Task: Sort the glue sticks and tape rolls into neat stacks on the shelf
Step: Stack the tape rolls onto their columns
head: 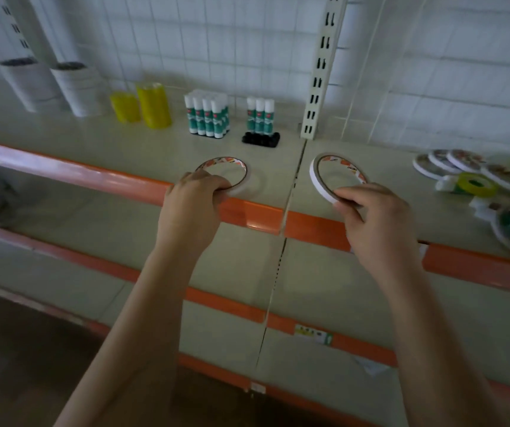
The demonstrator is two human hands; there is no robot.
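Nearest the camera, the left hand (193,200) curls its fingers over the near rim of a thin white tape roll with an orange-printed inner ring (227,171), which lies flat on the pale grey shelf with an orange front lip (249,215). Beside it, the right hand (370,217) pinches a second thin white tape roll of the same print (327,175) by its near edge, tilted up off the shelf surface. To the right, a loose spread of flat white tape rolls (450,163) lies overlapping, with green-cored tape dispensers (475,183) among them. Further back stand a block of white-capped teal glue sticks (207,117), three more glue sticks in a black holder (260,118), and two stacks of yellow clear tape rolls (142,106). At the back left are white paper rolls (53,84) against the white wire-grid panel (216,41).
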